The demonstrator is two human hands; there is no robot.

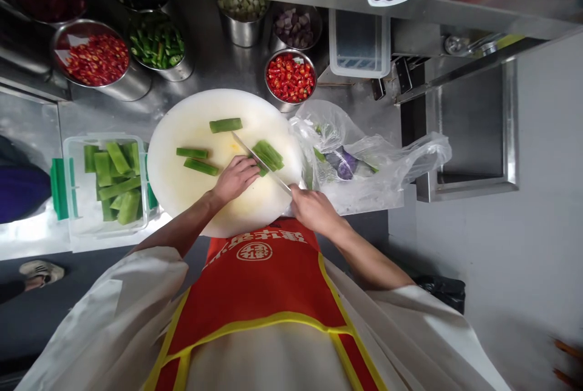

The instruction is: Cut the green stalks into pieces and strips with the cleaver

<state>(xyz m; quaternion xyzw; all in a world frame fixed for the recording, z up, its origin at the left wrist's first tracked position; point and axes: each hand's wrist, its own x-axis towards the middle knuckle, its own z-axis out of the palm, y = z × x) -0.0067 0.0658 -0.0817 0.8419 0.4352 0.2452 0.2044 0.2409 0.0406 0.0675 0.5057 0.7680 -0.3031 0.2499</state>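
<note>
A round white cutting board (182,118) lies in front of me. My right hand (314,209) is closed round the handle of a kitchen knife (266,170), whose blade points up and left across the board. Beside the blade, my left hand (235,178) has its fingers curled down onto a green vegetable piece (263,170), mostly hidden under the fingertips. Just right of the blade lies a cluster of thin green slices (269,154). One thick green strip (225,125) rests near the board's top, and two more strips (200,166) lie at its left.
Left of the board stands a clear plastic box (82,215) of green chunks. Metal pots of cut chillies (290,78) and other vegetables line the back. A clear plastic bag (387,160) with vegetables lies at right, before a sink (471,130). Another person's shoe (42,271) shows at far left.
</note>
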